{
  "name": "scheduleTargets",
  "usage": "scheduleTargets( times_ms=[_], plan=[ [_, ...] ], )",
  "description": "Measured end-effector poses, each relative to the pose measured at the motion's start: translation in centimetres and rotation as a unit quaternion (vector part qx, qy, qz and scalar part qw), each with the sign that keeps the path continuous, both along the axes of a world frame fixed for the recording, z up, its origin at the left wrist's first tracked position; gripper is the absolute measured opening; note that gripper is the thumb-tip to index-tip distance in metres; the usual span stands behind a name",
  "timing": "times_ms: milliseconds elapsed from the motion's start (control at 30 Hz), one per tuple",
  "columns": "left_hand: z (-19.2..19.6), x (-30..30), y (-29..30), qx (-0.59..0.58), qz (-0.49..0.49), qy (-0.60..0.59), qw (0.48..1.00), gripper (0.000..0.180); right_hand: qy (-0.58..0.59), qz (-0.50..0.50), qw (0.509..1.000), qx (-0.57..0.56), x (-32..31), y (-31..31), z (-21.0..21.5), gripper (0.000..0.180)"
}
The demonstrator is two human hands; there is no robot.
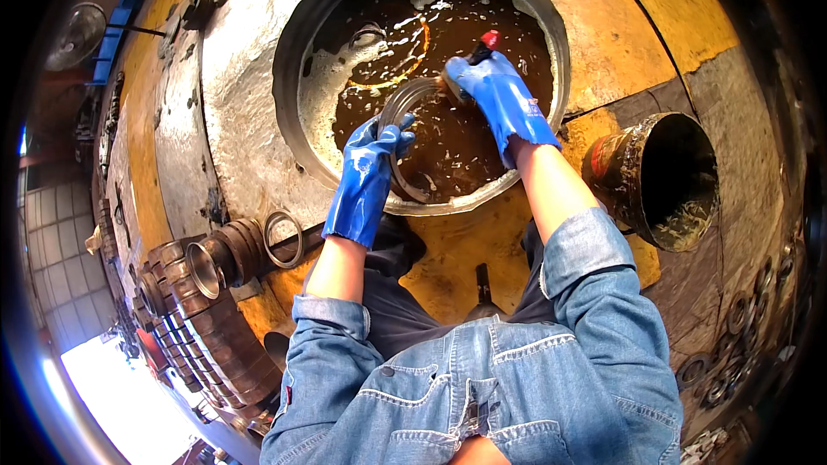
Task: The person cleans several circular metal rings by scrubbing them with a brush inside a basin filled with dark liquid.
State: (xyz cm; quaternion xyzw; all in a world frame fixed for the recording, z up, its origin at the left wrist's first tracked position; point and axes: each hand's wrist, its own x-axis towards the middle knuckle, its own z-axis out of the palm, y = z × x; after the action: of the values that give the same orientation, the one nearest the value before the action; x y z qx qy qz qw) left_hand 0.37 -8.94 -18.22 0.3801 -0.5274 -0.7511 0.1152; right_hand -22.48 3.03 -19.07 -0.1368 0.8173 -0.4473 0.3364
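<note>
Denim jacket (508, 379) lay closest, its cuffs turned up, with dark trousers (398, 288) beyond it on either side of a yellow floor patch (444, 267). Worn metal sheets, some yellow (612, 52), some grey (245, 34), covered the floor around a round tub (289, 86). Brown water (482, 142) filled it, edged with foam (320, 90); an orange hoop (426, 39) showed in it. To the right, a grimy bucket (607, 168) lay tipped over, and small dark rings (736, 314) were heaped farther off. Rusty cylinders (237, 250) stood at the left, before a tiled wall (60, 241) and a bright opening (129, 405).

Over the tub's near half was a grey ring (401, 112). The left grip (372, 159), gloved in blue, was clamped on its left side. Its visible arc bowed left, its longest run going from beside the right grip (491, 82) down toward the tub's near rim; its right side could not be made out. The right grip, also gloved, was closed round a red-tipped tool (490, 39) at the ring's upper end.
</note>
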Motion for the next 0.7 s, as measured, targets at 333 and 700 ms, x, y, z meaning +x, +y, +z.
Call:
scheduleTargets(
  times_ms=[333, 700],
  plan=[
    [1.5, -1.5, 0.5, 0.176, -0.147, 0.066, 0.971, 0.044, 0.050, -0.037, 0.985, 0.161, -1.5, 2.6, 1.8, 0.050],
    [-1.1, -1.0, 0.5, 0.296, -0.074, 0.075, 0.949, 0.057, 0.161, -0.028, 0.967, 0.196, -3.3, 4.0, 1.0, 0.040]
  ],
)
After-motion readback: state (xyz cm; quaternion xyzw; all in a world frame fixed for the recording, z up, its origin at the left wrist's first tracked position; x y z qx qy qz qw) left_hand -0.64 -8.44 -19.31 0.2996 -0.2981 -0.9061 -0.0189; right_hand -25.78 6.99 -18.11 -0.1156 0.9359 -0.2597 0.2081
